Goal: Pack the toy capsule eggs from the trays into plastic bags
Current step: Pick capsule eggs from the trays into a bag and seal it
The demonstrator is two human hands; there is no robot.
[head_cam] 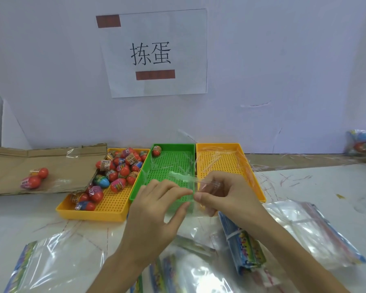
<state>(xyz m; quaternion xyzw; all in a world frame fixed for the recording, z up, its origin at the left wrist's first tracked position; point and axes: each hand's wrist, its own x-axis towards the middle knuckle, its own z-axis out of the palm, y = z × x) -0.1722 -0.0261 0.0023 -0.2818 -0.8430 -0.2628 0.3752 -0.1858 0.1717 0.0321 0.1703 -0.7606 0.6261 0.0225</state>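
A head-worn camera looks down at a white table (315, 182) against a white wall, where a paper sign (154, 53) with two large printed characters is taped up. Three perforated trays sit side by side. The left yellow tray (89, 214) holds a heap of toy capsule eggs (123, 170), mostly red with printed wrappers. The green tray (172, 145) in the middle holds a single egg (156, 150) in its far left corner. The right yellow tray (218, 145) has only crinkled clear film lying across it. A flattened sheet of cardboard (30, 161) lies to the left with a pair of bagged eggs (35, 178) on it. A filled bag (360, 142) shows blurred at the far right edge.

Nearer the viewer, loose empty bags (57, 259) and a banded bundle of printed bags (241, 246) cover the table.

The left hand (154, 210) and right hand (228, 197) meet over the near end of the green tray, each pinching a clear plastic bag (186, 179) between thumb and fingers (the film is hard to trace). The heap of eggs lies well to the left of both hands, untouched.
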